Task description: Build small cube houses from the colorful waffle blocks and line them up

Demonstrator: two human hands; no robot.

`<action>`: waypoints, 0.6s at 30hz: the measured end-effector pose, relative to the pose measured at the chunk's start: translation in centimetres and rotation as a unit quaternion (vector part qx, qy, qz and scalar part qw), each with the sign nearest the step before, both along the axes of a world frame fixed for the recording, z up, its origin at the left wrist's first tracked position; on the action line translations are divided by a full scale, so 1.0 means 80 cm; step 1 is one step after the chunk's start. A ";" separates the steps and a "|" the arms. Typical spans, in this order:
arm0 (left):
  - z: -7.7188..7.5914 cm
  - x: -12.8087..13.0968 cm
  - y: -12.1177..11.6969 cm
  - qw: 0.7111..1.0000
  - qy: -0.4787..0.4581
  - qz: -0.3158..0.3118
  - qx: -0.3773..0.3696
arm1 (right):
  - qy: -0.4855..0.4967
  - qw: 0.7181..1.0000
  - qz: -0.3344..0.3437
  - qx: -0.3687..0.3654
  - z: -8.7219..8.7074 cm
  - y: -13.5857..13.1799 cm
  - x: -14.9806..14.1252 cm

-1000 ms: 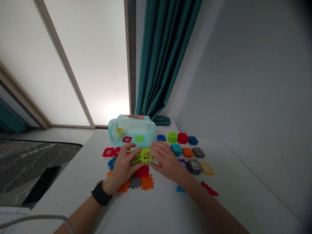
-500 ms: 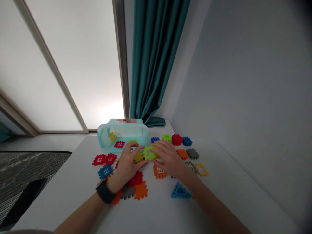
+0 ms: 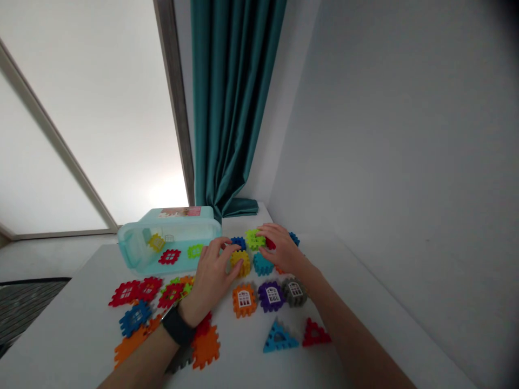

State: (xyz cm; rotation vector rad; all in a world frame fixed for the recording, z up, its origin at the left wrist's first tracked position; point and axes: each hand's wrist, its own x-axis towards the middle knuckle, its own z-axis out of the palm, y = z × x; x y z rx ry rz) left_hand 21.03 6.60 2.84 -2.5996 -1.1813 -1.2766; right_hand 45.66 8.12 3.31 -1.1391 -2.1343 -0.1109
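Note:
My right hand (image 3: 281, 248) has its fingers and thumb at the right edge of a lime green notched tile (image 3: 254, 239) in the back row, gripping it. A red tile (image 3: 270, 243) is partly covered by that hand. My left hand (image 3: 214, 270), with a dark watch on the wrist, has its thumb and fingers apart beside a yellow notched tile (image 3: 240, 263). Its thumb overlaps the yellow tile's edge; whether it touches cannot be made out. Close by lie a blue tile (image 3: 238, 243) and a turquoise tile (image 3: 263, 263).
Left of centre a clear turquoise tub (image 3: 133, 254) lies on its side with several tiles inside. Orange (image 3: 244, 300), purple (image 3: 271, 296) and grey (image 3: 294, 292) window tiles form a row. Blue (image 3: 279, 337) and red (image 3: 315, 333) triangles lie nearer. Mixed tiles, including a blue one (image 3: 135, 319), spread left.
Both hands held a lime green tile together in front of the tub. They have separated, and my right hand has moved to the lime green tile in the back row. The view has turned right.

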 end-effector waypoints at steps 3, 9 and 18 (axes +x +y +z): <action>0.003 0.008 0.002 0.998 0.055 -0.039 0.005 | 0.001 1.000 -0.009 -0.013 -0.008 0.019 0.020; 0.000 0.023 -0.001 0.988 0.131 -0.081 -0.014 | -0.018 0.998 -0.020 -0.064 -0.023 0.048 0.043; -0.001 0.019 -0.006 0.982 0.152 -0.107 -0.028 | -0.030 0.995 -0.015 -0.097 -0.036 0.067 0.049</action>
